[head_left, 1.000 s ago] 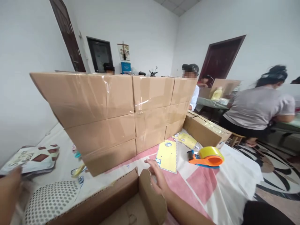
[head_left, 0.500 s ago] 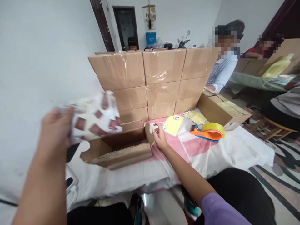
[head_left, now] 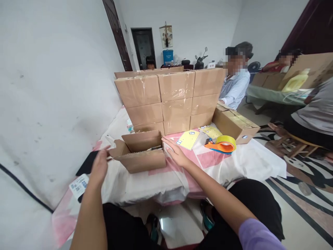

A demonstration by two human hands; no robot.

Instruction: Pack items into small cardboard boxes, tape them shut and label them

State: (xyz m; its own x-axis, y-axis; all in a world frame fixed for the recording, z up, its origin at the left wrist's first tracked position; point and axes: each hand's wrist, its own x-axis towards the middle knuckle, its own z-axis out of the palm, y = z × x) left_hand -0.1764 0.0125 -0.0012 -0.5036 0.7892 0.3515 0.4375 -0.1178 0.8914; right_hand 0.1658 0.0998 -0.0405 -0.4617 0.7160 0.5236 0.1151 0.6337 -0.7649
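In the head view, our left hand [head_left: 100, 165] is half-curled at the open brown cardboard box [head_left: 143, 163], grip unclear; our right hand [head_left: 177, 152] lies flat, gripping nothing, beside it, near the pink-and-white-clothed table's [head_left: 153, 189] front edge.

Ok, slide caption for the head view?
Left hand and right hand flank an open carton in front of stacked boxes.

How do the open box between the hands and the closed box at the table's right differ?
- Top: the open box has flaps raised; the closed box has a shut top with glossy tape.
- Position: the open box sits between the left hand and right hand; the closed box is beyond the tape dispenser.

Shared: both are brown cardboard.
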